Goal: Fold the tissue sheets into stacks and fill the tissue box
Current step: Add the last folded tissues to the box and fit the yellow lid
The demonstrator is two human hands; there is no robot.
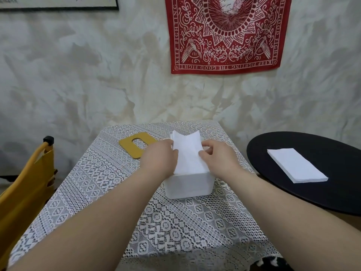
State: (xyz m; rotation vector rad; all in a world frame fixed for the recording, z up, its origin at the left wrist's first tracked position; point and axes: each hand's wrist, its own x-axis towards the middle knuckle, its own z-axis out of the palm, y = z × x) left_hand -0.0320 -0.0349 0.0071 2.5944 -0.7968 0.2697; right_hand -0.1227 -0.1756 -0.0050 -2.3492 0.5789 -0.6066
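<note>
Tissue box [188,186]: white, lid off, centre of the lace tablecloth [93,184]
Tissue stack [188,153]: sits in the box, far end sticking up
Left hand [159,155]: fingers curled, holding the stack's 9 o'clock edge
Right hand [218,156]: thumb and fingers pinch its 3 o'clock edge
Yellow lid [134,144]: flat at 10 o'clock from the box
Spare tissue stack [297,165]: on the black round table [273,188] at 3 o'clock

tissue box [188,185] interior hidden by tissues, yellow chair [25,190] cut off at left edge

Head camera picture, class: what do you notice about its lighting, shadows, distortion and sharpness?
Head view: soft, even light with no glare; a faint shadow beside the tissue box; wide-angle stretch makes the forearms balloon towards the bottom edge and bends the black round table; left hand and right hand look slightly soft.
</note>
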